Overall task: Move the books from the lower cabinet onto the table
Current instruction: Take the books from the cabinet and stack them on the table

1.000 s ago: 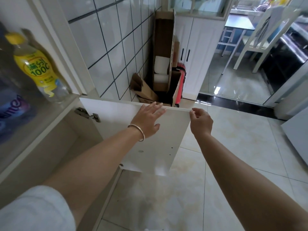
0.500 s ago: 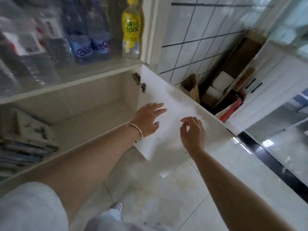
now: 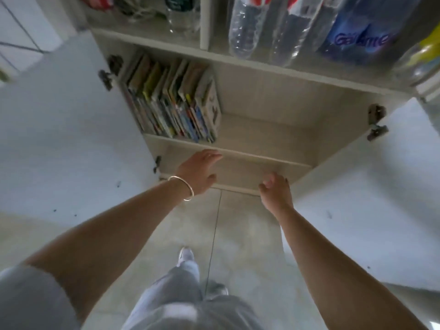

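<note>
A row of several colourful books (image 3: 173, 101) stands upright on the upper shelf of the lower cabinet (image 3: 269, 129), packed against its left wall. Both white cabinet doors stand wide open, the left door (image 3: 66, 129) and the right door (image 3: 381, 198). My left hand (image 3: 198, 173), with a thin bangle on the wrist, reaches forward with relaxed fingers just below the shelf edge under the books and holds nothing. My right hand (image 3: 276, 189) hovers in front of the cabinet's bottom edge, fingers loosely spread and empty.
Above the lower cabinet, a glass-fronted shelf holds plastic bottles (image 3: 252, 25) and a blue packet (image 3: 362, 36). The right part of the book shelf is bare. My legs and shoes (image 3: 187, 254) stand on the pale tiled floor between the two open doors.
The view has swung left from the right door to face the cabinet head on. Both hands have left the right door and now reach toward the cabinet's opening.
</note>
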